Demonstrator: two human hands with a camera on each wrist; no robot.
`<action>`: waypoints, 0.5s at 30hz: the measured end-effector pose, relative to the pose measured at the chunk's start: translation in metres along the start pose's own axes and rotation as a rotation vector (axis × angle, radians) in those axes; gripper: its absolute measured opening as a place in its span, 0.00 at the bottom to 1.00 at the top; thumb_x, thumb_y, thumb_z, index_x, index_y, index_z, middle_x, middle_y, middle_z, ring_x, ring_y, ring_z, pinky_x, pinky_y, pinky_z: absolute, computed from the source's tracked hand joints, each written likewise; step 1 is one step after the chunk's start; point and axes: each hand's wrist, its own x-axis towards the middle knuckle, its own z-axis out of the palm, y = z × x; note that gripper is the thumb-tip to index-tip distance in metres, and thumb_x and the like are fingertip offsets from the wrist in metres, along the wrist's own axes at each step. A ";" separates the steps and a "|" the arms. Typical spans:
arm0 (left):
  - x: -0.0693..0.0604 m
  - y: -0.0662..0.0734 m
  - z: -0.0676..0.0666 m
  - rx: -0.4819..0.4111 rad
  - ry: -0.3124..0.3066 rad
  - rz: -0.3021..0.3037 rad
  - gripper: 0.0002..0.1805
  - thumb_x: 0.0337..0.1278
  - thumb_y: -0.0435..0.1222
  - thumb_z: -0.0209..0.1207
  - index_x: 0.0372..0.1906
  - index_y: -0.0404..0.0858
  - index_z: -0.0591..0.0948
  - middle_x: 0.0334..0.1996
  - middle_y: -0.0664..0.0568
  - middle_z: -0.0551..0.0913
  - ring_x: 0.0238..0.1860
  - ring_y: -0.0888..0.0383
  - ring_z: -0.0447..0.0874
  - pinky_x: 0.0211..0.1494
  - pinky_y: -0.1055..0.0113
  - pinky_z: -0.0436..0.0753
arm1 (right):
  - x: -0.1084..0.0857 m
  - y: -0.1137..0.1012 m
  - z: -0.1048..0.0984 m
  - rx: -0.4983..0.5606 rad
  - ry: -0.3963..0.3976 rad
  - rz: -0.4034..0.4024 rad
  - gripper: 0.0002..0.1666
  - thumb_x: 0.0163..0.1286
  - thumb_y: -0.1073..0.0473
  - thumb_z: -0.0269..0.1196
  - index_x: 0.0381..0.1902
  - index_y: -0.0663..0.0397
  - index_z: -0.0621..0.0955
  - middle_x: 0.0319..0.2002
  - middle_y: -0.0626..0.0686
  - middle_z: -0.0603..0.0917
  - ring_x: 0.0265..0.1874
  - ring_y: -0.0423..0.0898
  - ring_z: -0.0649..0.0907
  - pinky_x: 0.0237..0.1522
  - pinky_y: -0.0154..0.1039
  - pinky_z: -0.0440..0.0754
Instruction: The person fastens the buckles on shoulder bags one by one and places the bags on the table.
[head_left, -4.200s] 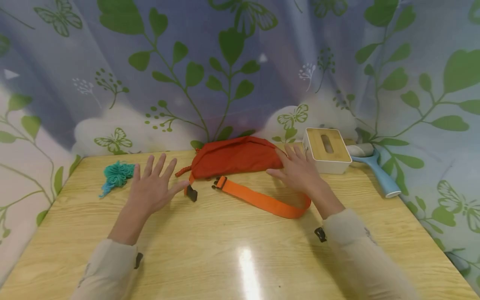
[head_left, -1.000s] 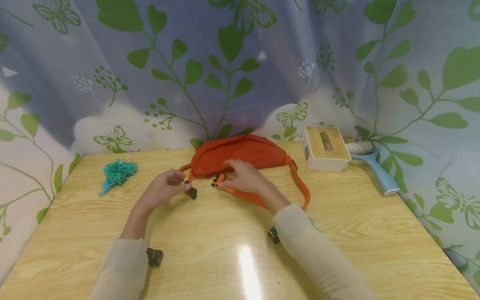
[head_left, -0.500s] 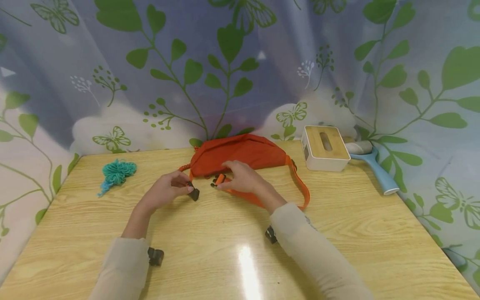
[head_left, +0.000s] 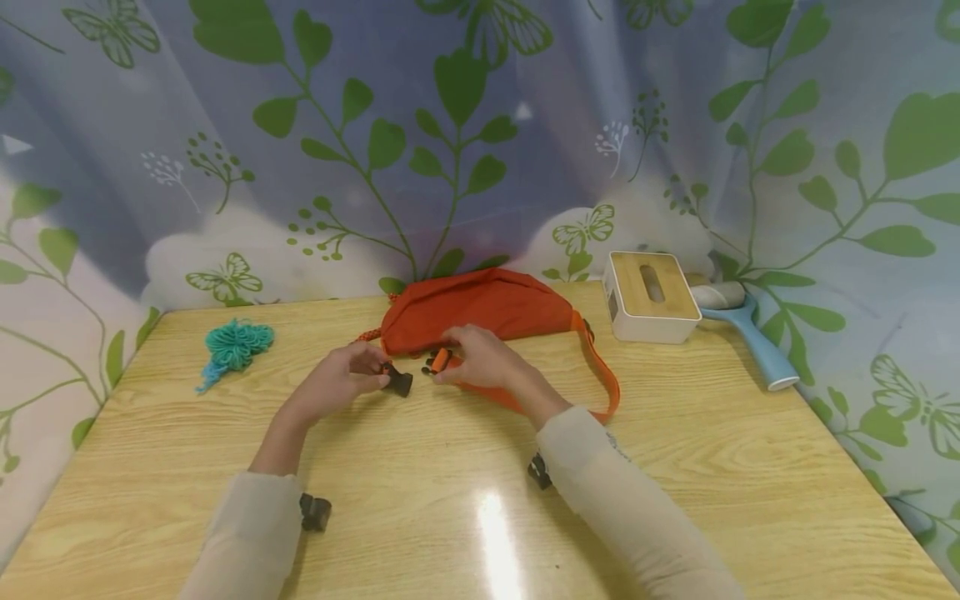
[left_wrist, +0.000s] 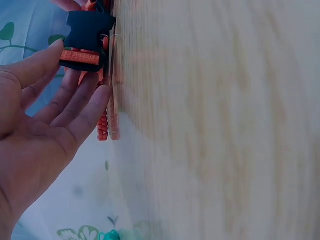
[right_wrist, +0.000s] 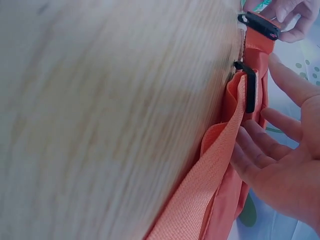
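The left hand (head_left: 330, 382) pinched the black buckle socket (head_left: 398, 382) between thumb and fingers. The right hand (head_left: 483, 358) was relaxed, thumb and fingers apart around the pronged buckle end (head_left: 431, 364); whether its fingertips touched it could not be told. The two buckle halves lay between the hands, near each other but unjoined. The orange strap (head_left: 491, 397) ran under the right hand and curved back to the red waist bag (head_left: 487, 308), which lay just beyond both hands on the tabletop (head_left: 405, 508).

The left wrist view showed orange webbing (left_wrist: 79, 56) threaded through the socket's bar, a detail hidden from the head view. The right wrist view showed the strap's coarse weave and folded layers. Only the head view took in the tissue box (head_left: 656, 292) and blue-handled roller (head_left: 765, 346) at right, with teal yarn (head_left: 238, 343) whole at left.
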 end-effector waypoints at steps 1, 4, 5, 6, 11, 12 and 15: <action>0.000 0.000 0.000 -0.005 0.001 0.000 0.17 0.70 0.35 0.63 0.58 0.33 0.78 0.50 0.42 0.80 0.55 0.44 0.78 0.55 0.51 0.79 | 0.000 0.000 0.000 0.000 -0.001 -0.002 0.45 0.64 0.48 0.75 0.73 0.58 0.71 0.66 0.56 0.76 0.64 0.51 0.76 0.64 0.46 0.75; 0.002 0.000 0.002 -0.010 0.006 0.002 0.15 0.69 0.34 0.63 0.57 0.35 0.79 0.48 0.44 0.81 0.54 0.46 0.78 0.54 0.53 0.79 | 0.001 0.000 0.002 -0.011 -0.005 -0.012 0.44 0.64 0.49 0.75 0.72 0.60 0.71 0.66 0.57 0.76 0.64 0.52 0.76 0.64 0.46 0.75; 0.002 0.000 0.002 -0.011 0.006 0.004 0.14 0.69 0.34 0.63 0.56 0.35 0.79 0.47 0.45 0.81 0.53 0.47 0.78 0.53 0.54 0.79 | 0.002 0.000 0.002 -0.020 -0.007 -0.018 0.44 0.64 0.50 0.75 0.72 0.60 0.71 0.66 0.57 0.77 0.63 0.52 0.77 0.64 0.46 0.75; 0.003 0.000 0.002 -0.010 0.008 0.008 0.14 0.69 0.33 0.63 0.56 0.35 0.79 0.47 0.45 0.80 0.53 0.47 0.78 0.53 0.54 0.79 | 0.002 0.000 0.003 -0.029 -0.008 -0.022 0.44 0.64 0.50 0.75 0.72 0.61 0.71 0.66 0.57 0.77 0.64 0.52 0.77 0.64 0.46 0.75; 0.004 0.000 0.004 -0.011 0.010 0.026 0.13 0.69 0.32 0.63 0.54 0.33 0.79 0.45 0.44 0.80 0.51 0.46 0.78 0.52 0.55 0.79 | 0.006 0.002 0.005 -0.076 -0.011 -0.032 0.42 0.64 0.49 0.74 0.70 0.61 0.73 0.64 0.57 0.79 0.62 0.51 0.78 0.63 0.45 0.75; 0.004 0.000 0.004 -0.010 0.011 0.027 0.13 0.69 0.32 0.63 0.54 0.32 0.79 0.44 0.44 0.80 0.50 0.46 0.79 0.52 0.55 0.79 | 0.006 0.002 0.006 -0.083 -0.012 -0.033 0.42 0.64 0.49 0.74 0.70 0.61 0.73 0.63 0.56 0.79 0.61 0.50 0.78 0.63 0.44 0.75; 0.004 -0.001 0.004 -0.010 0.010 0.026 0.12 0.69 0.32 0.63 0.53 0.32 0.80 0.45 0.43 0.80 0.51 0.44 0.79 0.51 0.55 0.79 | 0.008 0.002 0.007 -0.094 -0.013 -0.035 0.41 0.64 0.49 0.75 0.69 0.62 0.75 0.61 0.56 0.80 0.58 0.50 0.79 0.61 0.45 0.76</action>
